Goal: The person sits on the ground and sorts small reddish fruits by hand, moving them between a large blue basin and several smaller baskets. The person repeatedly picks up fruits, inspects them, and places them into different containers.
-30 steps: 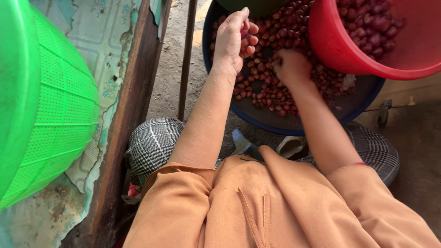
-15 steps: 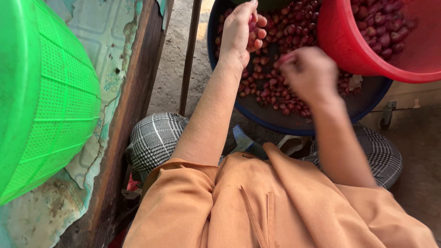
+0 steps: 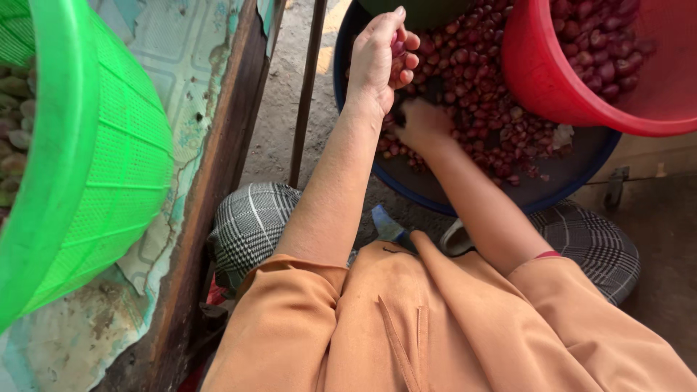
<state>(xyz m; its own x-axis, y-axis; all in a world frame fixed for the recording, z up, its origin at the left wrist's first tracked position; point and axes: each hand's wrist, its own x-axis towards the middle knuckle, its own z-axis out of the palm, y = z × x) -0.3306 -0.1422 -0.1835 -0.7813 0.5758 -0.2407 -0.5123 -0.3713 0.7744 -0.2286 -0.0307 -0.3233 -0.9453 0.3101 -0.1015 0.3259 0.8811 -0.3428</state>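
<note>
No packages, labels, signs or screens show anywhere in this view. Nothing here carries a printed face or a display of any kind.
</note>
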